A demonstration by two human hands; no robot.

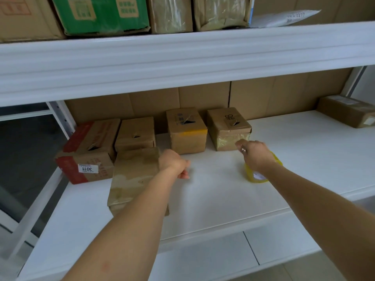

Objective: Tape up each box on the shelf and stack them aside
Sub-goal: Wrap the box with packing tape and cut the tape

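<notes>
Head view, right hand (256,154) over tape roll (256,175) (yellow), left hand (175,163) beside taped box (134,175).

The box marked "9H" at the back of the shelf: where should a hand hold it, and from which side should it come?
Grip the 9H box by its left and right walls, coming from the front, where the right hand already is. Open gaps flank both walls, while its back lies close to the cardboard backing. Its top flaps gape at the seam, so I would avoid lifting there.

green carton (101,14) and, seemingly, a white mailer (284,18) overhead
</notes>
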